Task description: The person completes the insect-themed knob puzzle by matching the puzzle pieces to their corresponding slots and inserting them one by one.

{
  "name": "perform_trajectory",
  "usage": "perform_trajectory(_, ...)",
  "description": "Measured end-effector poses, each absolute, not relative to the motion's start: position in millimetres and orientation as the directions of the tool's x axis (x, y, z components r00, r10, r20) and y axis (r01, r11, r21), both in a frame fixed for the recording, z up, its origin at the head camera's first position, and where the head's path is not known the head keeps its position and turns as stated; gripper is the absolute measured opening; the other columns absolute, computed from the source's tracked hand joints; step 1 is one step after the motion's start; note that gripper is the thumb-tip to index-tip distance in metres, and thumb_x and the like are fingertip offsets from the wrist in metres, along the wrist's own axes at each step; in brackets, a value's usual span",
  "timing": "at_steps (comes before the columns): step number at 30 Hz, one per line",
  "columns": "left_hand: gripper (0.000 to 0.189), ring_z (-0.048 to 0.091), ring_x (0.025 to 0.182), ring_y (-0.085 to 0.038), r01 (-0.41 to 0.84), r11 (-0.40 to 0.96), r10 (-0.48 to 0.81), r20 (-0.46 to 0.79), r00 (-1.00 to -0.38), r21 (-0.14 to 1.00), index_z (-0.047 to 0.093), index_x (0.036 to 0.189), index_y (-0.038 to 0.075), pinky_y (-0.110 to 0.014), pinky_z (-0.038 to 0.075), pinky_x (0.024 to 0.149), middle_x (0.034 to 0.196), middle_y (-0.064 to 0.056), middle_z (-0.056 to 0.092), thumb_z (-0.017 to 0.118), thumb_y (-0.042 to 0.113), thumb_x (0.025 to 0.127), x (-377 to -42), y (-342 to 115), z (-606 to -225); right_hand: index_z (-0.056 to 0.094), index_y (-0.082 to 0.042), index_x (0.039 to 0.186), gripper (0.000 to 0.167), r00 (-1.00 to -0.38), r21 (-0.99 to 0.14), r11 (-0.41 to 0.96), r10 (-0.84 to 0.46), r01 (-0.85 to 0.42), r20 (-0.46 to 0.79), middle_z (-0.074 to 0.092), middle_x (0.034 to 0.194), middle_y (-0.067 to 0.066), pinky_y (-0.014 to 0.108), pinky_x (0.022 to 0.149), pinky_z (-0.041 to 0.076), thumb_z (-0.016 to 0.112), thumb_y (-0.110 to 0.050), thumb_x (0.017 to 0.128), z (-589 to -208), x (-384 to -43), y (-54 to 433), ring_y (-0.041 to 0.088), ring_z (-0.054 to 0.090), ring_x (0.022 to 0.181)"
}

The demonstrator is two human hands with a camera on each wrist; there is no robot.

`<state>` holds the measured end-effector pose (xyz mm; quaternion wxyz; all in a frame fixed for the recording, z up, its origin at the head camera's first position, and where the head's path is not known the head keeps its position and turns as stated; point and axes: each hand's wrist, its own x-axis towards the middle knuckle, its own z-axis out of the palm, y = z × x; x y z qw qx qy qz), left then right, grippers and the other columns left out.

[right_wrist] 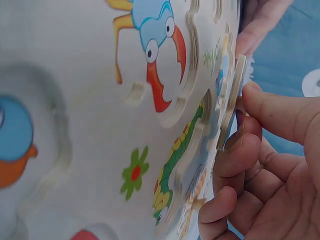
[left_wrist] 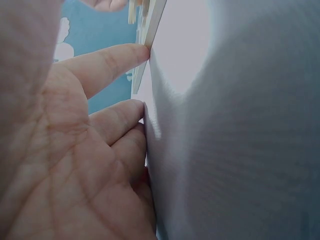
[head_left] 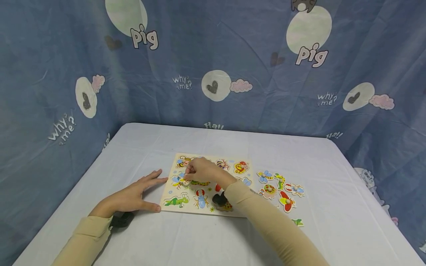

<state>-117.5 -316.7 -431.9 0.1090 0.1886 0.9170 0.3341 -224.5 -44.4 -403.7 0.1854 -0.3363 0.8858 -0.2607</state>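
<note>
A wooden insect peg-puzzle board [head_left: 191,208] lies on the white table. My right hand [head_left: 204,171] is over its left half and pinches a thin wooden puzzle piece [right_wrist: 232,102] between thumb and fingers. The piece appears edge-on in the right wrist view, close over the board's surface, beside the caterpillar recess [right_wrist: 175,157]. From the left, my left hand [head_left: 133,195] lies with fingers spread and straight. Its thumb is at the board's front left corner, and a fingertip [left_wrist: 142,51] meets the board's edge in the left wrist view.
Several loose insect pieces lie right of the board, among them a blue-winged bug [head_left: 265,176], a green caterpillar [head_left: 280,181] and a red-winged insect [head_left: 287,201]. A green piece [head_left: 298,222] is partly behind the right sleeve [head_left: 269,221]. A blue printed curtain [head_left: 186,107] hangs behind the table.
</note>
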Motion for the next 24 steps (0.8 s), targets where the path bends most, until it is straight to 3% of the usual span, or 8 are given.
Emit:
perform_trajectory(9,0.097,0.018,0.159,-0.062,0.280,0.715,0.422,-0.076,-0.904,0.641,0.050,0.161,0.014,-0.086,0.023,0.117,0.176,-0.030,0.019,0.095,0.043,0.080,-117,-317,-431,0.076,-0.015,0.100,0.014,-0.681,-0.566,0.623,-0.718,-0.540,-0.140,0.075,0.095,-0.004,0.020,0.072,0.048,0.073,-0.028,0.105,-407,-224,-54,0.004,0.059,0.073)
perform_trajectory(24,0.098,0.015,0.160,-0.062,0.275,0.699,0.419,-0.066,-0.906,0.660,0.050,0.161,0.015,-0.086,0.020,0.118,0.177,-0.029,0.018,0.094,0.047,0.080,-117,-318,-433,0.073,-0.020,0.103,0.015,-0.717,-0.489,0.681,-0.681,-0.545,-0.150,0.069,0.093,-0.009,0.021,0.071,0.047,0.073,-0.035,0.105,-410,-217,-68,0.005,0.057,0.075)
